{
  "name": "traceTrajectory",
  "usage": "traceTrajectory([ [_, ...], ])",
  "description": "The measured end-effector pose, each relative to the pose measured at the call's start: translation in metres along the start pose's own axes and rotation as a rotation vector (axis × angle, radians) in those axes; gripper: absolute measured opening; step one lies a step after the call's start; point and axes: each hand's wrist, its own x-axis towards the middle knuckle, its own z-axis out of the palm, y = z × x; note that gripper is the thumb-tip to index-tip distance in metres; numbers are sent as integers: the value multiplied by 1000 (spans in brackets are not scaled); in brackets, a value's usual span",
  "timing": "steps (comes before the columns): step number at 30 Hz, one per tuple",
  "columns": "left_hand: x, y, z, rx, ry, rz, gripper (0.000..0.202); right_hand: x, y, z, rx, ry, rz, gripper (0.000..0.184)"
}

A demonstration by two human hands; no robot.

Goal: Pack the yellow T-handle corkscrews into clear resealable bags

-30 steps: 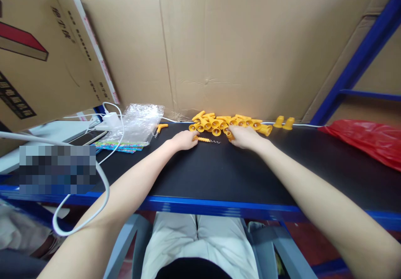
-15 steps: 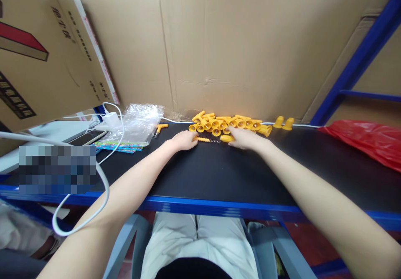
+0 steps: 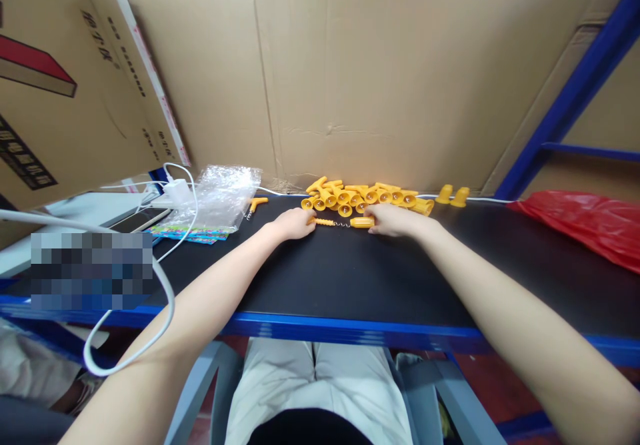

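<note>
My left hand (image 3: 296, 223) is closed around the handle end of a yellow corkscrew (image 3: 325, 222). Its ribbed yellow shank and metal spiral (image 3: 342, 224) point right, low over the black table. Facing the spiral, a yellow ribbed sleeve (image 3: 362, 222) lies in the fingers of my right hand (image 3: 393, 220), which is closed on it. The spiral's tip comes close to the sleeve; whether they touch I cannot tell. Just behind both hands is a pile of yellow corkscrews with bell-shaped bases (image 3: 345, 198). Another corkscrew (image 3: 257, 203) with a bare spiral lies left of my left hand.
Two yellow bell-shaped cups (image 3: 453, 196) stand at the back right. A red plastic bag (image 3: 580, 222) lies on the right. Clear plastic bags (image 3: 220, 195), a phone (image 3: 140, 219) and a white cable (image 3: 170, 285) are on the left. A cardboard wall (image 3: 350, 85) closes the back.
My right hand has shifted slightly right and turned a little, showing more of the sleeve. My left hand and the corkscrew have barely moved.
</note>
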Motion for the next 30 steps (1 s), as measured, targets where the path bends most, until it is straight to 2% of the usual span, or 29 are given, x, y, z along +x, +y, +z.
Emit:
traceTrajectory([
  [8,0,-1,2,0,15,11,39,2,5,5,-3,18,-21,21],
  [19,0,-2,-1,-27,21,-5,42,9,2,12,85,119,-104,23],
  [23,2,-2,1,-106,49,15,40,11,-6,19,127,194,-245,23],
  [26,5,-2,5,-207,113,6,38,12,-14,26,152,263,-354,22],
  [30,7,-2,9,-304,153,-27,33,14,-15,30,162,283,-371,23],
])
